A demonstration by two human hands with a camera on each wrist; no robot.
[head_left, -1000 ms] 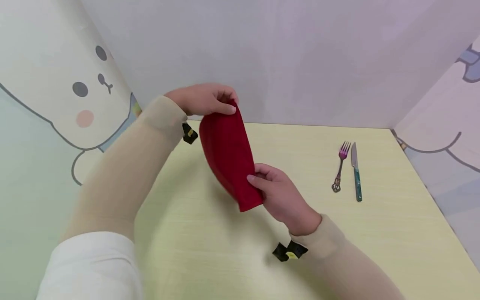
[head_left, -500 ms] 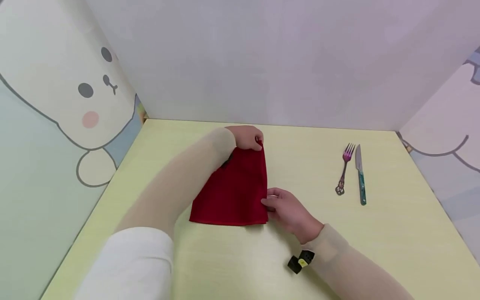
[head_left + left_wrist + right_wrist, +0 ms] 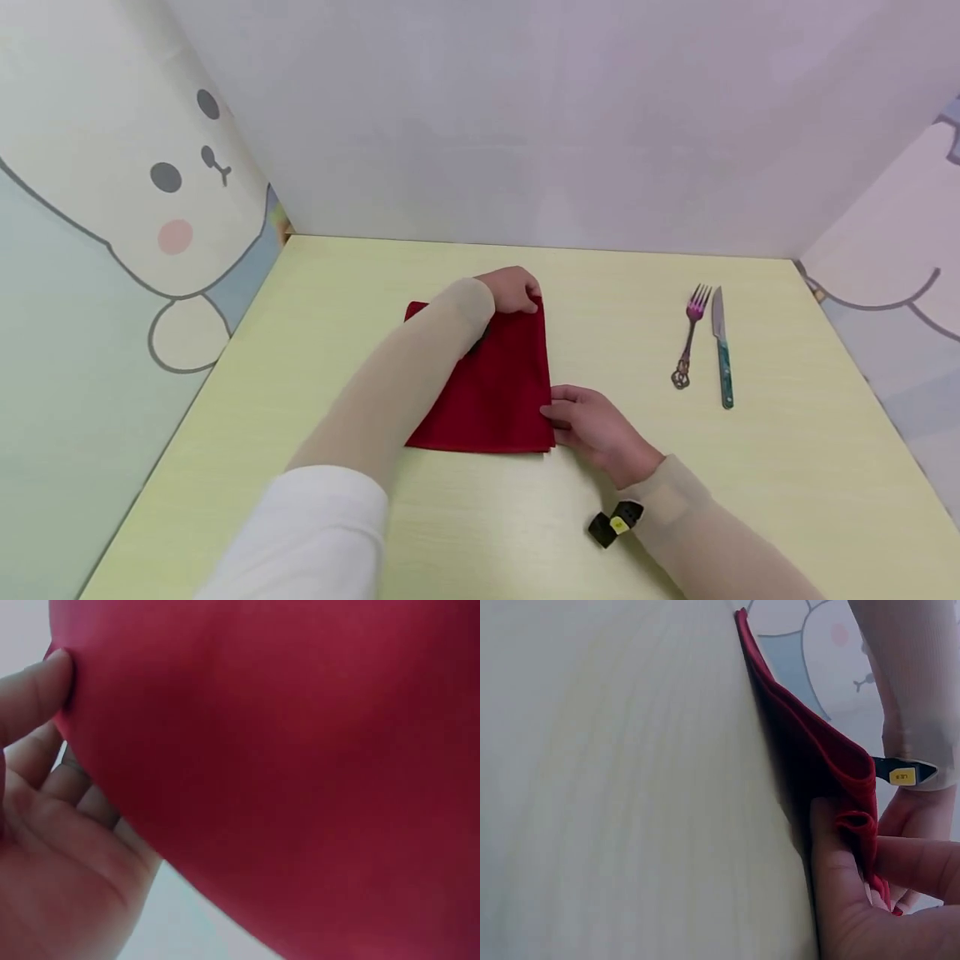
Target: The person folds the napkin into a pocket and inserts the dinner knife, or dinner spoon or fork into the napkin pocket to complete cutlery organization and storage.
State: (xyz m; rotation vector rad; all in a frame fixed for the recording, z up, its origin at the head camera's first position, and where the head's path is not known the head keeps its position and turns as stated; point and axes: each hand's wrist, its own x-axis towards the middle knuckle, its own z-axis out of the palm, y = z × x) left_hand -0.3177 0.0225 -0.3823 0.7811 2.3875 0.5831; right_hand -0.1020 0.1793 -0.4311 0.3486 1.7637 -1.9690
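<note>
A folded red cloth napkin (image 3: 495,400) is in the middle of the table in the head view, partly hidden by the left forearm. My left hand (image 3: 512,289) pinches its far right corner; thumb and fingers on the cloth show at the left of the left wrist view. Lower down the same right edge, my right hand (image 3: 596,427) pinches the napkin near its near right corner. In the right wrist view, the thumb and fingers hold the layered edge (image 3: 855,795), and this side of the cloth is raised off the table.
To the right of the napkin on the pale table (image 3: 465,533) lie a fork (image 3: 690,333) and a green-handled knife (image 3: 723,346), side by side. A white wall (image 3: 525,125) stands behind the table, and printed panels (image 3: 172,183) flank it.
The red napkin has come down from hanging folded in the air to the table and then shifted slightly right. Both hands have moved with it and still pinch its right edge.
</note>
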